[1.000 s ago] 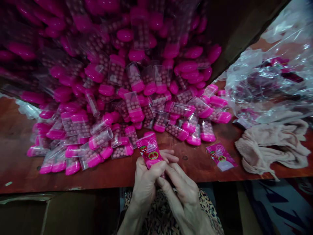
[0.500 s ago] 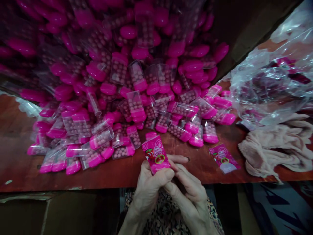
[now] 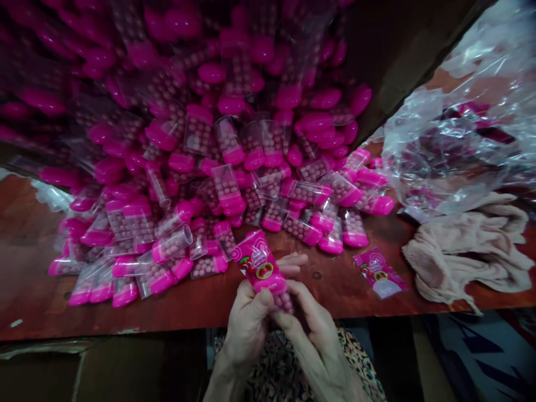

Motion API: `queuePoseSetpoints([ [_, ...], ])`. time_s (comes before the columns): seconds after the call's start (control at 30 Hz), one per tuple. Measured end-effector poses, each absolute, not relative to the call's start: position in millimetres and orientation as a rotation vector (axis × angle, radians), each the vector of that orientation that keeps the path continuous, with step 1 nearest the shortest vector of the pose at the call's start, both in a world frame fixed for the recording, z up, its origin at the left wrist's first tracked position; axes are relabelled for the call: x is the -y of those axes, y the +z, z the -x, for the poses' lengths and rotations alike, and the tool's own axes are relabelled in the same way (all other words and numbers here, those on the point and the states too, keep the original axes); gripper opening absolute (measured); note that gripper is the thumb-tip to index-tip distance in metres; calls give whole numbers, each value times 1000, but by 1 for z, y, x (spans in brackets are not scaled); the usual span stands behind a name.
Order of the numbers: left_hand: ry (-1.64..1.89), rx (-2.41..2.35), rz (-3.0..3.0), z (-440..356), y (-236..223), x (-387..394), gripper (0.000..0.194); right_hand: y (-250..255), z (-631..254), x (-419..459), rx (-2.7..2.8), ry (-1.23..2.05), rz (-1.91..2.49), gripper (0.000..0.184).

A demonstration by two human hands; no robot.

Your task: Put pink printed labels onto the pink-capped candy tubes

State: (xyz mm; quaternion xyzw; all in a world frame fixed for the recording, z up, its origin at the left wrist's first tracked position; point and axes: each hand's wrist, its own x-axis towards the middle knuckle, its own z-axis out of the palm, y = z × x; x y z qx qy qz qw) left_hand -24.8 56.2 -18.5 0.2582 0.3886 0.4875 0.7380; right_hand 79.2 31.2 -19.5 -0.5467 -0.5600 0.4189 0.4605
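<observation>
At the table's front edge, my left hand (image 3: 250,319) is closed on a pink printed sleeve (image 3: 258,261) with a fruit picture, thumb on its lower end. My right hand (image 3: 309,329) grips a small clear candy container (image 3: 283,302) of pink balls, which shows at the sleeve's lower end. Whether it is inside the sleeve or behind it I cannot tell, as the fingers cover part of it. Several fingers of my right hand stretch out behind the sleeve. A second flat printed sleeve (image 3: 380,272) lies on the table to the right.
A large heap of candy containers with pink caps (image 3: 226,190) spills from a dark box over the reddish table (image 3: 201,304). On the right are a crumpled clear plastic bag (image 3: 444,151) and a beige cloth (image 3: 464,251). Cardboard (image 3: 121,368) stands below the table edge at left.
The sleeve has tilted and shifted slightly left. Pink balls of the container now show at its lower end, where fingers covered them before. The whole view has shifted a little.
</observation>
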Motion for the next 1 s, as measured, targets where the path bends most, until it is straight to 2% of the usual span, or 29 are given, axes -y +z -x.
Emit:
queuePoseSetpoints([
  [0.07,1067,-858,-547,24,-19,-56,36,-18,-79,-32,1389,1028,1422,20],
  [0.2,1170,-959,-509,23,-19,-59,32,-18,-81,-33,1422,1005,1416,17],
  [0.3,1191,-1048,-546,24,-18,-64,19,-20,-82,-32,1482,954,1385,22],
  [0.37,1185,-1017,-582,26,-17,-67,16,-22,-83,-30,1516,902,1362,27],
  [0.57,1095,-827,-660,33,-18,-70,29,-27,-85,-25,1590,840,1295,43],
  [0.77,961,-736,-704,40,-17,-73,36,-22,-85,-22,1626,909,1289,47],
  [0.87,1037,-773,-702,36,-16,-71,37,-21,-80,-23,1638,886,1281,50],
  [1.0,1203,-828,-615,25,-18,-65,16,-26,-74,-23,1664,824,1308,49],
])
